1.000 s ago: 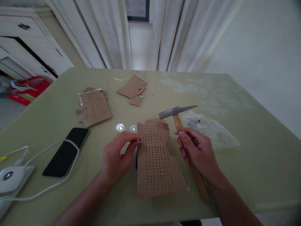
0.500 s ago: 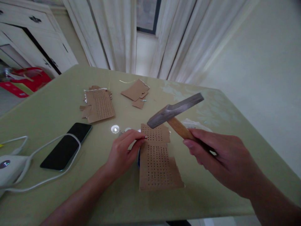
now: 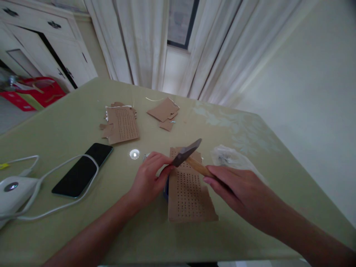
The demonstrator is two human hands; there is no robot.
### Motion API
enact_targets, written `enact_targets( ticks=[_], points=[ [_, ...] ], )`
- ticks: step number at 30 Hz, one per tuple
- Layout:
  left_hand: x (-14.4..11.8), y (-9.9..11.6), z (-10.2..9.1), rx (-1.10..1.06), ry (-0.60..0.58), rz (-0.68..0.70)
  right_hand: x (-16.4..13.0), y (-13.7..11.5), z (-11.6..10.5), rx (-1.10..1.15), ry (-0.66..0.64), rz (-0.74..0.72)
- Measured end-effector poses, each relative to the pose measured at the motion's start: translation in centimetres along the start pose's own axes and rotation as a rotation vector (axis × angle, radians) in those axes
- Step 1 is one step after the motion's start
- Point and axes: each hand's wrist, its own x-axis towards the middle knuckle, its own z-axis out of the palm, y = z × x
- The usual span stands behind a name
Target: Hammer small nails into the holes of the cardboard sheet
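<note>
Table (image 3: 69, 122): olive-green top that carries everything here.
Punched cardboard (image 3: 189, 193): flat on the table near its front edge, between both hands, covered in rows of small holes.
Right hand (image 3: 244, 194): clenched around the wooden handle of the hammer.
Left hand (image 3: 148, 178): fingertips pinched together at the cardboard's upper left edge; whatever they pinch is too small to tell.
Phone (image 3: 83, 170): face up, well to the left, a white cable looped across it.
Hammer (image 3: 185, 152): metal head low over the cardboard's top end, just beside the left fingertips.
</note>
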Motion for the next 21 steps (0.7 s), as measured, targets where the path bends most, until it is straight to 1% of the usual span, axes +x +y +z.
enact_targets(
  ticks=[2, 3, 7, 8, 12, 14, 18, 19, 21],
  points=[
    [-0.1, -0.2, 0.1, 0.002, -0.019, -0.007, 0.0, 0.0, 0.4, 0.006, -0.022, -0.01],
    [-0.2, -0.3, 0.1, 0.0, -0.023, -0.014, 0.0, 0.1, 0.4, 0.007, -0.011, -0.001],
    [-0.2, -0.3, 0.1, -0.024, -0.027, -0.061, -0.1, 0.1, 0.0, 0.031, 0.081, 0.053],
    [-0.2, -0.2, 0.1, -0.033, -0.028, -0.076, -0.1, 0.1, 0.1, 0.037, 0.076, 0.058],
    [-0.2, -0.1, -0.1, -0.077, -0.041, -0.115, -0.2, 0.1, 1.2, 0.028, -0.046, 0.025],
    [-0.3, -0.1, -0.2, -0.092, -0.057, -0.131, -0.3, 0.1, 1.2, 0.02, -0.04, 0.017],
    [-0.4, 0.0, -0.4, -0.098, -0.102, -0.18, -0.4, 0.3, 0.2, 0.017, 0.071, 0.04],
    [-0.4, 0.1, -0.5, -0.099, -0.117, -0.192, -0.4, 0.3, 0.2, 0.02, 0.077, 0.044],
    [-0.5, 0.2, -0.5, -0.103, -0.144, -0.209, -0.4, 0.4, 0.6, 0.035, 0.03, 0.053]
  ],
)
